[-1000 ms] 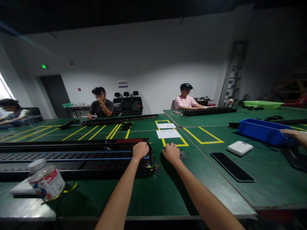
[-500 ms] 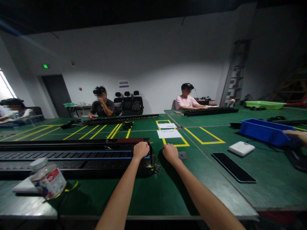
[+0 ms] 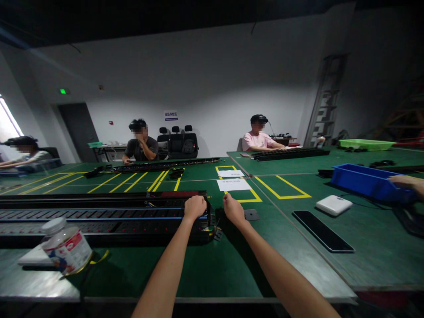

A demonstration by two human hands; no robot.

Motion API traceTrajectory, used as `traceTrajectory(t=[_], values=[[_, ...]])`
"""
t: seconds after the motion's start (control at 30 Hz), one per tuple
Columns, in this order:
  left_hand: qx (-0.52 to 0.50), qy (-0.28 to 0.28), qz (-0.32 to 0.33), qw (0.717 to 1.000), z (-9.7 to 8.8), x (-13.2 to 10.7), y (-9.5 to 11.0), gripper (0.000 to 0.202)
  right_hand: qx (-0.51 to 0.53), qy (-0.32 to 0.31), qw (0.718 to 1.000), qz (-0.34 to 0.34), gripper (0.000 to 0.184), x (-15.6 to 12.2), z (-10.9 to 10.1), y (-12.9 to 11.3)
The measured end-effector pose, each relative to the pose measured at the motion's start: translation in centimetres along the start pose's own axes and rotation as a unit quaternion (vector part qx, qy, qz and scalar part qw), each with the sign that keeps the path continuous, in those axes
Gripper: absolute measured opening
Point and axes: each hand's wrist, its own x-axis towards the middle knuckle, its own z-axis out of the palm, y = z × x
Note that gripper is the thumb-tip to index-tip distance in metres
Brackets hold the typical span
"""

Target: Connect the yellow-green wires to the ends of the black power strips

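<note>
Long black rails with rows of slots and small red marks (image 3: 132,226) lie across the left side of the green table. My left hand (image 3: 194,207) is closed at the right end of these rails, knuckles up; what its fingers grip, if anything, is hidden. Just right of the rail end, my right hand (image 3: 233,210) is closed with the thumb side up, and I cannot make out anything in it. A flat grey plate (image 3: 251,214) lies beside my right hand. Wires and a small grey connector piece (image 3: 217,234) stick out from the rail end.
A clear jar (image 3: 68,251) stands front left. On the right are a phone (image 3: 322,231), a white box (image 3: 334,205) and a blue bin (image 3: 364,183) with another person's hand (image 3: 406,181) at it. Paper sheets (image 3: 234,184) lie ahead; people sit across the table.
My right hand has turned slightly, its thumb side now higher, and shifted a little left, showing more of the grey plate. My left hand stays in place.
</note>
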Motion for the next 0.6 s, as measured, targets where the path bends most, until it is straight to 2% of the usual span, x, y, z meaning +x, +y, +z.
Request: traceTrajectory(t=[0.07, 0.13, 0.23, 0.3, 0.37, 0.6], values=[[0.001, -0.001, 0.001, 1.000, 0.0, 0.0, 0.0, 0.040, 0.089, 0.013, 0.996, 0.016, 0.022, 0.5, 0.6, 0.2], [0.001, 0.002, 0.003, 1.000, 0.0, 0.0, 0.0, 0.041, 0.211, 0.030, 0.976, 0.038, 0.020, 1.0, 1.4, 0.3], [0.000, 0.001, 0.004, 1.000, 0.0, 0.0, 0.0, 0.041, 0.418, 0.037, 0.900, 0.114, 0.018, 1.6, 2.4, 0.4], [-0.001, 0.001, 0.004, 1.000, 0.0, -0.1, 0.0, 0.041, 0.499, 0.030, 0.853, 0.150, 0.020, 1.8, 2.7, 0.4], [-0.002, 0.003, 0.006, 1.000, 0.0, -0.1, -0.1, 0.041, 0.526, 0.025, 0.835, 0.159, 0.021, 1.8, 2.7, 0.5], [-0.010, 0.006, 0.014, 1.000, -0.4, -0.2, 0.0, 0.041, 0.548, 0.025, 0.822, 0.155, 0.020, 2.1, 2.6, 1.2]])
